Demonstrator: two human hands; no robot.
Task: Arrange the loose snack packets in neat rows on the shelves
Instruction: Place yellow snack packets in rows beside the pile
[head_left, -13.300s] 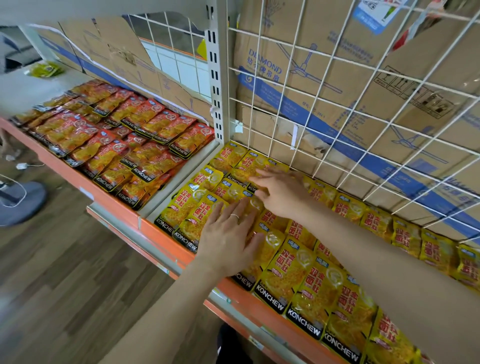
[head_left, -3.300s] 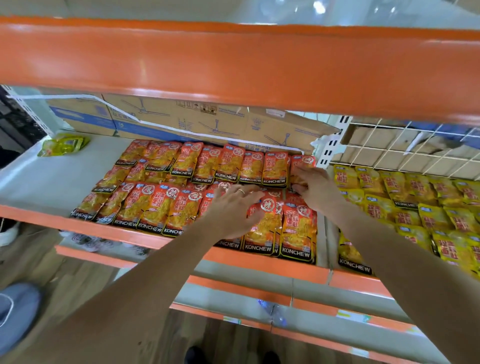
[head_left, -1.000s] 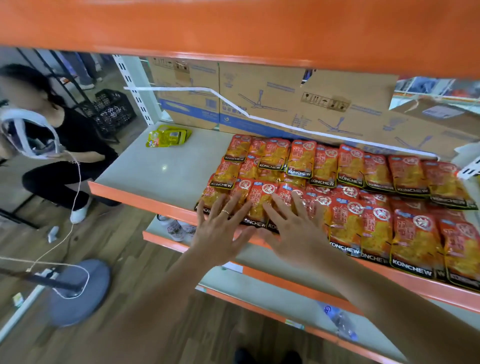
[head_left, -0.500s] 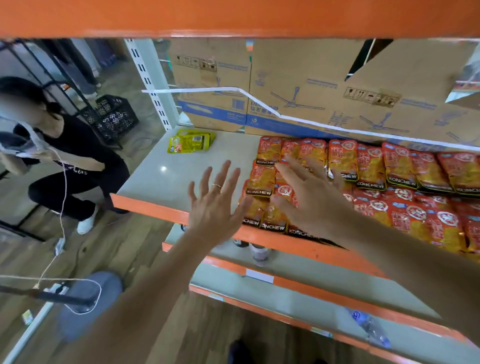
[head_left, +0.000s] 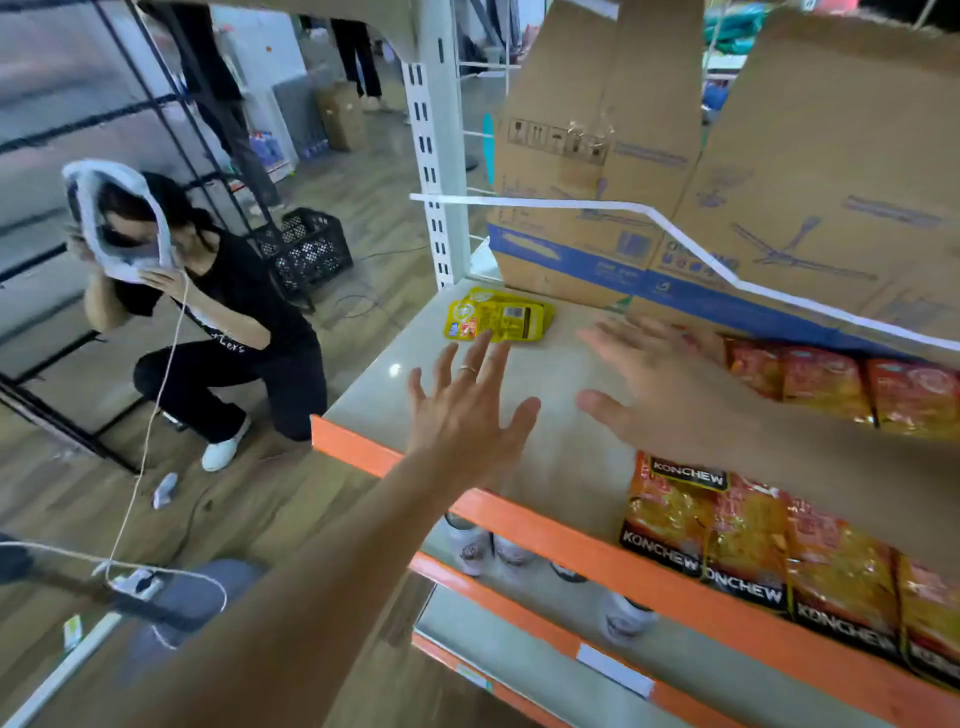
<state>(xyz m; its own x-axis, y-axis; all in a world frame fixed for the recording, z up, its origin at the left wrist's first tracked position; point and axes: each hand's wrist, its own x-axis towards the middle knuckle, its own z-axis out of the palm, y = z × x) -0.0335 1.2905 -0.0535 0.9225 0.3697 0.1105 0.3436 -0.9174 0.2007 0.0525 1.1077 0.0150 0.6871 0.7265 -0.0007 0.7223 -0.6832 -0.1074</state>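
A few loose yellow snack packets (head_left: 496, 315) lie in a small pile at the back left corner of the pale shelf (head_left: 561, 452). Red-orange KONCHEW packets (head_left: 748, 545) fill the right part of the shelf in rows, front and back. My left hand (head_left: 467, 415), with a ring on one finger, hovers above the bare shelf with fingers spread, its fingertips just short of the yellow pile. My right hand (head_left: 660, 389) hangs open beside it, over the left end of the red-orange rows. Neither hand holds anything.
Cardboard boxes (head_left: 675, 171) stand along the shelf's back. A white upright post (head_left: 434, 145) marks the left end. Below, a lower shelf holds bottles (head_left: 470, 545). A crouching person (head_left: 208, 312) with a cable, a black crate (head_left: 306, 249) and a grey fan base (head_left: 182, 597) are on the floor at left.
Both hands lifted off the red-orange packets and moved left over the bare shelf toward the yellow pile. The view swung left and closer.
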